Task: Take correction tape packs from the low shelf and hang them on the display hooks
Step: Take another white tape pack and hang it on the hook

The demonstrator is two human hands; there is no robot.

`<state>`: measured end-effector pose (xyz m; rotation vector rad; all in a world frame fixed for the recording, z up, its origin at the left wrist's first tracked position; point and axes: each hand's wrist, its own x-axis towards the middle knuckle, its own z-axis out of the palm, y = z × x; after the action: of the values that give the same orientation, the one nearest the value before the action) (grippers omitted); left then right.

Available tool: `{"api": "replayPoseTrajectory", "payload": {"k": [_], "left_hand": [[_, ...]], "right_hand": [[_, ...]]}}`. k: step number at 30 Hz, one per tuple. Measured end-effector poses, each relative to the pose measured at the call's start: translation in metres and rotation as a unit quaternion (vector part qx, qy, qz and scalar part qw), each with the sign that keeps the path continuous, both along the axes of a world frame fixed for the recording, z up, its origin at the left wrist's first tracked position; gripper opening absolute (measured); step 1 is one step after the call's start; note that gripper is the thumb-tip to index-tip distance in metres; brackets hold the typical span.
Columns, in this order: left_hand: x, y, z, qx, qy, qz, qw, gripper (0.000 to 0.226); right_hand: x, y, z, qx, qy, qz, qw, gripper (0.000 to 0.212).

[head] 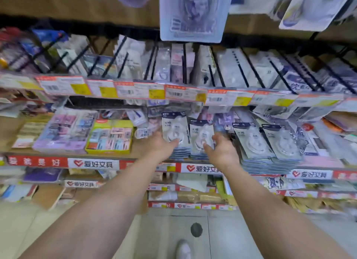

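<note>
Correction tape packs (174, 131), flat glossy rectangles, touched by both hands.

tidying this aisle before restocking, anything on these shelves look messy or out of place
Behind the neat correction tape stacks that both hands reach for, loose packs lie jumbled at odd angles under the price rail. The stacks to the right fan out crookedly. The picture is blurred, and no damage shows.

yellow box (109, 137): set on the shelf, left of centre
price labels (123, 89): fixed along the upper rail
shoe (183, 249): seen on the floor (166, 231)
</note>
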<state>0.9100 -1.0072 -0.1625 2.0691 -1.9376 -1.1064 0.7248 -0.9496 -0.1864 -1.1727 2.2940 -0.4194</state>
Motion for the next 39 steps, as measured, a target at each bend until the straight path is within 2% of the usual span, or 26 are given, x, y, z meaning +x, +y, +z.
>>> {"api": "replayPoseTrajectory", "payload": {"k": [3, 8, 12, 14, 17, 20, 24, 27, 31, 35, 39], "left_hand": [[-0.014, -0.001, -0.003, 0.022, 0.016, 0.066, 0.997, 0.079], [-0.028, -0.001, 0.002, 0.028, 0.025, 0.132, 0.991, 0.078], [-0.027, -0.003, 0.001, 0.056, 0.102, 0.174, 0.978, 0.072], [-0.024, -0.005, -0.002, 0.067, 0.115, 0.182, 0.974, 0.074], [-0.017, -0.008, -0.010, 0.062, 0.118, 0.185, 0.974, 0.082], [-0.009, -0.009, -0.015, 0.059, 0.089, 0.180, 0.978, 0.096], [0.003, -0.009, -0.024, 0.046, 0.128, 0.208, 0.969, 0.089], [0.019, -0.003, -0.023, 0.047, 0.202, 0.235, 0.950, 0.064], [0.043, 0.014, -0.008, 0.057, 0.288, 0.210, 0.932, 0.041], [0.087, 0.028, 0.008, 0.054, 0.351, 0.195, 0.914, 0.043], [0.160, 0.041, 0.020, 0.014, 0.380, 0.213, 0.900, 0.028]], "right_hand": [[-0.010, -0.010, -0.013, 0.027, -0.011, 0.008, 1.000, 0.056], [-0.020, -0.023, -0.026, 0.030, -0.050, 0.002, 0.998, 0.066], [-0.029, -0.028, -0.031, 0.042, -0.101, -0.025, 0.994, 0.068], [-0.031, -0.027, -0.030, 0.055, -0.129, -0.037, 0.989, 0.064], [-0.032, -0.024, -0.028, 0.049, -0.153, -0.058, 0.985, 0.046], [-0.031, -0.019, -0.022, 0.027, -0.180, -0.090, 0.979, 0.049], [-0.025, -0.010, -0.013, -0.031, -0.197, -0.128, 0.972, 0.051], [-0.014, 0.001, 0.000, -0.077, -0.216, -0.149, 0.962, 0.051], [0.021, 0.015, 0.024, -0.147, -0.259, -0.143, 0.944, 0.040], [0.084, 0.020, 0.049, -0.168, -0.288, -0.099, 0.938, 0.043], [0.161, 0.023, 0.063, -0.156, -0.294, -0.025, 0.943, 0.045]]}}
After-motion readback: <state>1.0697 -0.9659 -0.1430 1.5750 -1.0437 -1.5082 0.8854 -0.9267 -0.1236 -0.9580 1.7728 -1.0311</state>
